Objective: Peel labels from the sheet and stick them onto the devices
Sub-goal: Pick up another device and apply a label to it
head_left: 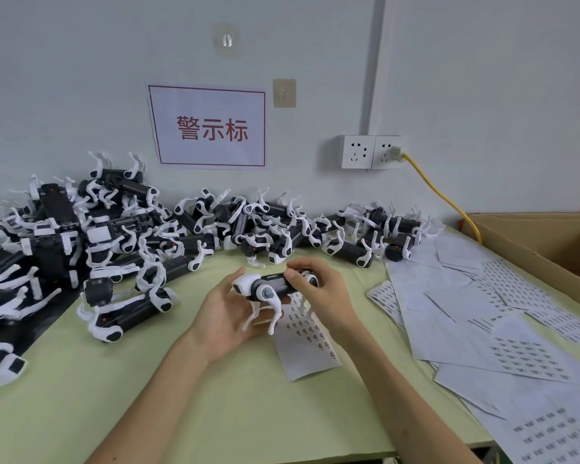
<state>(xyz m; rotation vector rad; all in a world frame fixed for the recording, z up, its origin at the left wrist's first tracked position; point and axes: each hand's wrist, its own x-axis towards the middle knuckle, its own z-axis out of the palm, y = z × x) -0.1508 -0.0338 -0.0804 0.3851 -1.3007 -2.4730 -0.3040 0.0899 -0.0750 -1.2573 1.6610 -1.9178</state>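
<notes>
Starting nearest me, both forearms reached up the pale green table and met at one device, a small black-bodied robot dog with white legs, held clear of the surface near the table's middle. My left hand cupped it from below and behind, thumb up by the white head and fingers curled under the legs. My right hand pinched the rear of the body, fingertips lying along the top. I could not tell whether a label sat under those fingertips.

I judged the device light and rigid in the trunk, but the thin white legs looked springy and easy to snag or bend. The black body seemed the place to grip, never the legs. Its shell looked smooth, so a label would want firm pressure to seat.

Just beneath the hands lay the label strip, flat on the table with rows of small printed labels. It looked flimsy and likely to slide or lift when picked at, so I would pin it while peeling.

To the right spread loose sheets, overlapping, some with labels on them. Farther back and to the left, the pile of devices lay tangled against the wall. A cardboard box stood at the far right. On the wall hung a sign and a socket feeding a yellow cable.
</notes>
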